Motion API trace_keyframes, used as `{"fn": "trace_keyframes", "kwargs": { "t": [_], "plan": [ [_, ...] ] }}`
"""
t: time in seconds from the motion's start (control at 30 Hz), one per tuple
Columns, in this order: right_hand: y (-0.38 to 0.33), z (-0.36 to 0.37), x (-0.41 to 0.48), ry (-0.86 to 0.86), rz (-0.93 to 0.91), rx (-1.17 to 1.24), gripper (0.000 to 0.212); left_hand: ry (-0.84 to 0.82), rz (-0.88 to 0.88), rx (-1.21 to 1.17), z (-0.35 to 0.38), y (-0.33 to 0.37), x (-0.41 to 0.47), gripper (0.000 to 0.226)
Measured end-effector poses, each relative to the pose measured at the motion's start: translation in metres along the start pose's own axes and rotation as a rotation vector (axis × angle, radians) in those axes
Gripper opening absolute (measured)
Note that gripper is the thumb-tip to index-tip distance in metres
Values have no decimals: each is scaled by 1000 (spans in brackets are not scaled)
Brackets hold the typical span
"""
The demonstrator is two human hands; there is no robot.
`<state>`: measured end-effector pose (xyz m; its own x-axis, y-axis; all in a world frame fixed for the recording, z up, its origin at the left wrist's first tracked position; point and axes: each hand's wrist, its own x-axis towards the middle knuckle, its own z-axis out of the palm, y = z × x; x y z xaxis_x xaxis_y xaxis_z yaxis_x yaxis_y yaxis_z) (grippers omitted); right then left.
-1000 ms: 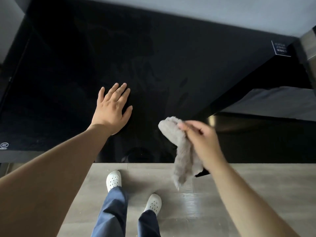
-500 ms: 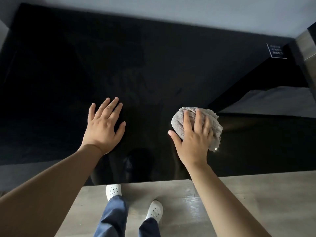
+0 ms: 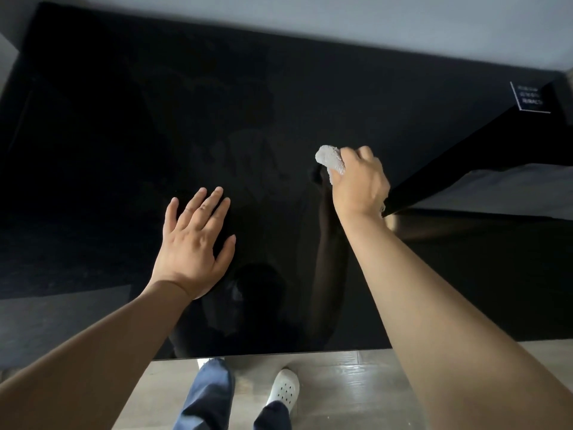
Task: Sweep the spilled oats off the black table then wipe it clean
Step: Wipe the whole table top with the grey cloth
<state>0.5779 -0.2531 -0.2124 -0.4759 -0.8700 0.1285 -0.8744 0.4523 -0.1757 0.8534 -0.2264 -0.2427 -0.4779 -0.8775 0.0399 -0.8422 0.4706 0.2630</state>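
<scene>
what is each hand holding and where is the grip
The right hand grips the bunched grey cloth, its bulk under the palm, one end poking out. The left hand holds nothing, flat on the black table.

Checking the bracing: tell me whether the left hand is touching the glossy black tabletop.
Touching. In the head view the left hand lies flat, fingers spread, on the glossy black tabletop; its dim reflection meets the wrist without a gap.

Both forearms (image 3: 434, 305) were bare. Dark blue trousers (image 3: 207, 395). White perforated clogs (image 3: 285, 389): right one in full view, left one just a sliver at the desk (image 3: 186, 119) edge.
</scene>
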Motion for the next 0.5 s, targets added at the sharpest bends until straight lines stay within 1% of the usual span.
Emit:
{"fn": "trace_keyframes", "kwargs": {
  "t": [0.13,0.17,0.23,0.27,0.3,0.33,0.37,0.43,0.5],
  "plan": [
    [1,-9,-64,33,-78,102,10,-21,-4,11,-3,1,0,63],
    [-1,-13,-83,18,-109,133,7,-29,-6,15,-4,1,0,63],
    [-9,-22,-112,-101,-163,233,4,-37,-10,19,-4,1,0,63],
    [-15,-29,-121,-171,-152,317,9,-41,-10,20,-5,1,0,63],
    [-20,-35,-125,-201,-116,405,16,-48,-8,20,-5,1,1,63],
    [-26,-43,-125,-177,-72,471,20,-54,-7,19,-6,1,1,63],
    [-31,-51,-120,-133,-38,503,19,-56,-7,14,-7,0,2,63],
    [-37,-62,-102,-86,13,503,10,-59,2,-12,-7,-2,1,63],
    [-42,-67,-76,-81,41,469,11,-46,13,-59,-7,-4,2,61]
  ]
}}
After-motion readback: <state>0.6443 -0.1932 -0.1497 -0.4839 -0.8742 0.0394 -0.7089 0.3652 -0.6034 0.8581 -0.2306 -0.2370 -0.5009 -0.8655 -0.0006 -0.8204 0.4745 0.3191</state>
